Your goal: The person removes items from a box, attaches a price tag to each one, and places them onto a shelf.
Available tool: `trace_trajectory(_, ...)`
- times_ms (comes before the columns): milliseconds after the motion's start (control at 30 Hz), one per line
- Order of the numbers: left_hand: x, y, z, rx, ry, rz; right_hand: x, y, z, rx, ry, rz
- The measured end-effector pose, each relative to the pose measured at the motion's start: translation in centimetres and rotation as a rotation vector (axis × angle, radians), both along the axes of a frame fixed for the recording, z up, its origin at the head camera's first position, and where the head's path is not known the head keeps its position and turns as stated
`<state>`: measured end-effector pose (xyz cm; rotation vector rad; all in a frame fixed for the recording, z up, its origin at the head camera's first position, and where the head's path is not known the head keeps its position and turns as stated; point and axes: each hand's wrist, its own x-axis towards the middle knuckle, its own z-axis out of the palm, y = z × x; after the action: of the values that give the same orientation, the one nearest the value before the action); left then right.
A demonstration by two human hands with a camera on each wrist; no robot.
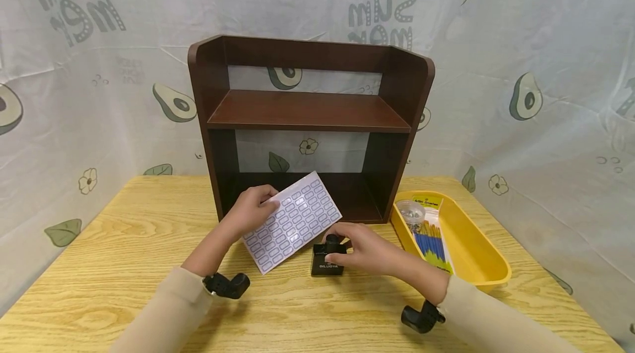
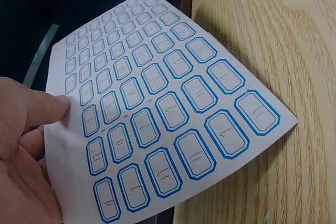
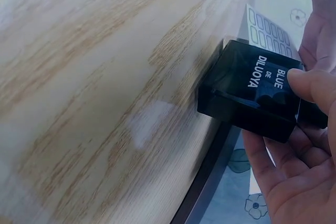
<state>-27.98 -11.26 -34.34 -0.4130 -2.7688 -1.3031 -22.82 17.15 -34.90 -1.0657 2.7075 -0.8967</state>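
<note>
My left hand (image 1: 252,210) pinches a white sheet of blue-bordered labels (image 1: 294,223) by its left edge, thumb on the printed face. The sheet is tilted in front of the shelf, its printed side up. In the left wrist view the labels (image 2: 155,80) run in rows, each with small pen-like marks. With curled fingers, my right hand (image 1: 367,249) grips a black square perfume bottle (image 1: 326,270) around its top. The bottle stands on the table just right of the sheet's lower corner. White lettering reading "BLUE DE DILUOYA" shows on the bottle (image 3: 236,80) in the right wrist view.
Behind both hands stands a dark brown two-tier shelf (image 1: 307,110). To the right, a yellow tray (image 1: 473,248) holds a pack of blue-handled brushes (image 1: 429,240) and a clear round container (image 1: 410,212). Printed cloth (image 1: 555,138) hangs around the wooden table (image 1: 124,265).
</note>
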Motion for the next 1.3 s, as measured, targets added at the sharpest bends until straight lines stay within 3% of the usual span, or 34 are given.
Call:
trace_trajectory(233,0.3,0.3,0.0,0.08,-0.032,0.027,-0.3,0.0,-0.2,-0.011,-0.012,0.018)
trace_trajectory(1067,0.3,1.4,0.3,0.177,-0.056,0.023,-0.3,-0.7,0.5,0.007,-0.014,0.052)
trace_trajectory(1200,0.4,1.6,0.5,0.182,-0.047,0.018,-0.4,-0.6,1.6,-0.077,0.05,0.029)
trace_trajectory(1300,0.5,1.8,0.7,0.186,-0.03,0.007,-0.8,-0.7,2.5,-0.126,0.142,-0.034)
